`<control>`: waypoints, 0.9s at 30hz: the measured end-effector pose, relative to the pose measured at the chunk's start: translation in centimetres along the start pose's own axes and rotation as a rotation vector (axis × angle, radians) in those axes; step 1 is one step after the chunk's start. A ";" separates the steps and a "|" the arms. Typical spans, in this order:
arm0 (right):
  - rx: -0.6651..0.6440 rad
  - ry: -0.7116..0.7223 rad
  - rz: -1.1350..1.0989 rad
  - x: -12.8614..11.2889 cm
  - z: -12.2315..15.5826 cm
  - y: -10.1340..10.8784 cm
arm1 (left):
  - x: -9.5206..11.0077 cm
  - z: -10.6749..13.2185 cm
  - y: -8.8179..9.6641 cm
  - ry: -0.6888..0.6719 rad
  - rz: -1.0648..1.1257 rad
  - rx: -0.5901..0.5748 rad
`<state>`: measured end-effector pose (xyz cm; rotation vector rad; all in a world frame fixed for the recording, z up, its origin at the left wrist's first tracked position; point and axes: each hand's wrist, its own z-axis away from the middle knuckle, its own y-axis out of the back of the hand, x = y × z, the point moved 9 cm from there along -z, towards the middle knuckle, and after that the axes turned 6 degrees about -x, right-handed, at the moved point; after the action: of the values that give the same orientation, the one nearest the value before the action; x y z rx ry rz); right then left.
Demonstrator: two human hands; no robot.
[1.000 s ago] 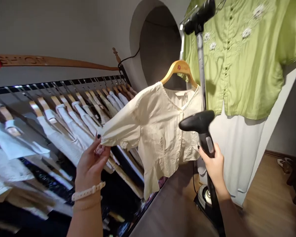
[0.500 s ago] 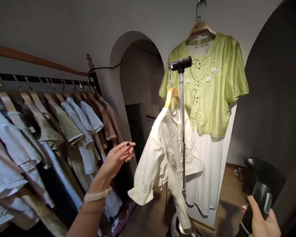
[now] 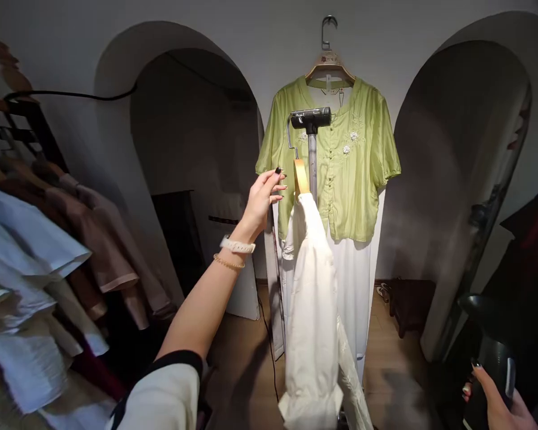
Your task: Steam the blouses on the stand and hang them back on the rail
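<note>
My left hand (image 3: 263,203) is raised with its fingers apart, just left of the top of a wooden hanger (image 3: 301,177). I cannot tell whether the fingertips touch it. A cream long-sleeved blouse (image 3: 311,304) hangs edge-on from that hanger, on a steel steamer pole (image 3: 312,161) with a black bar top (image 3: 311,117). My right hand (image 3: 493,400) is at the bottom right corner, gripping the black handheld steamer head (image 3: 491,358). Behind the pole, a green embroidered short-sleeved blouse (image 3: 327,161) hangs over a long white garment (image 3: 354,286).
A rail of pale and brown garments (image 3: 36,257) fills the left side. A black cable (image 3: 269,340) runs down to the wood floor (image 3: 237,358). Arched wall openings stand behind, with a low dark bench (image 3: 410,304) at the right.
The view has swung right and back from the clothes rail. My left hand has risen to the hanger, the cream blouse has turned edge-on, and the steamer head has dropped towards the bottom right.
</note>
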<state>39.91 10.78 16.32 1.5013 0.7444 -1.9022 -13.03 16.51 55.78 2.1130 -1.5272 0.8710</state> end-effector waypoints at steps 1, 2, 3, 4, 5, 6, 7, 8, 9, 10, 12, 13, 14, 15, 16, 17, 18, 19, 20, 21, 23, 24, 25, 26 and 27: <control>-0.030 0.003 -0.068 -0.4 1.0 -0.6 | 0.1 -1.1 -0.6 0.021 -0.046 -0.049; -0.056 0.014 -0.127 -1.0 1.9 -1.3 | 0.2 -2.1 -1.2 0.037 -0.096 -0.096; -0.078 0.030 -0.172 -1.8 2.5 -2.0 | 0.5 -2.8 -1.7 0.051 -0.141 -0.135; -0.099 0.056 -0.206 -2.9 3.0 -2.8 | 0.7 -3.3 -2.1 0.064 -0.173 -0.167; -0.132 0.090 -0.236 -4.4 3.3 -3.7 | 0.8 -3.6 -2.5 0.085 -0.185 -0.193; -0.170 0.136 -0.267 -6.2 3.5 -4.7 | 0.8 -3.7 -2.9 0.115 -0.177 -0.221; -0.230 0.190 -0.297 -8.3 3.7 -6.0 | 0.6 -3.7 -3.5 0.151 -0.151 -0.255; -0.295 0.257 -0.327 -10.8 4.0 -7.5 | 0.4 -3.6 -4.2 0.186 -0.117 -0.292; -0.342 0.330 -0.344 -13.5 4.3 -8.9 | 0.2 -3.4 -4.9 0.215 -0.080 -0.327; -0.390 0.392 -0.354 -16.1 4.5 -10.5 | 0.1 -3.2 -5.6 0.234 -0.044 -0.351; -0.496 0.486 -0.376 -21.1 4.9 -14.2 | 0.2 -3.2 -6.7 0.230 0.007 -0.344; -0.548 0.528 -0.393 -23.4 5.1 -16.1 | 0.4 -3.3 -6.9 0.209 0.015 -0.317; -0.598 0.571 -0.408 -25.7 5.2 -18.0 | 0.7 -3.4 -7.0 0.177 0.014 -0.286; -0.641 0.618 -0.422 -27.9 5.4 -19.9 | 1.2 -3.7 -6.9 0.138 0.006 -0.254; -0.685 0.659 -0.439 -29.9 5.5 -21.7 | 1.8 -3.9 -6.8 0.099 -0.007 -0.224; -0.736 0.688 -0.458 -31.9 5.6 -23.6 | 2.5 -4.3 -6.5 0.066 -0.022 -0.197; -0.796 0.709 -0.473 -33.7 5.7 -25.5 | 3.3 -4.6 -6.2 0.040 -0.036 -0.166; -0.859 0.730 -0.483 -35.4 5.8 -27.4 | 4.1 -4.9 -5.6 0.021 -0.050 -0.122; -0.918 0.753 -0.492 -37.0 6.0 -29.2 | 5.0 -5.2 -5.0 0.005 -0.062 -0.064; -0.974 0.781 -0.503 -38.5 6.1 -30.9 | 6.1 -5.3 -4.3 -0.012 -0.073 0.006; -1.079 0.833 -0.530 -41.2 6.3 -34.0 | 8.5 -4.8 -2.9 -0.055 -0.102 0.170; -1.133 0.851 -0.545 -42.3 6.5 -35.5 | 9.8 -4.2 -2.4 -0.074 -0.128 0.248; -1.188 0.859 -0.560 -43.3 6.6 -37.0 | 10.9 -3.2 -2.1 -0.085 -0.168 0.323; -1.243 0.857 -0.575 -44.1 6.7 -38.5 | 11.9 -2.0 -1.9 -0.079 -0.219 0.390; -1.295 0.847 -0.592 -44.8 6.8 -39.9 | 12.7 -0.5 -1.7 -0.060 -0.271 0.461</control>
<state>13.97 37.23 64.06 1.1157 2.3711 -0.5173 -8.84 8.49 64.90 2.6114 -1.1002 1.1490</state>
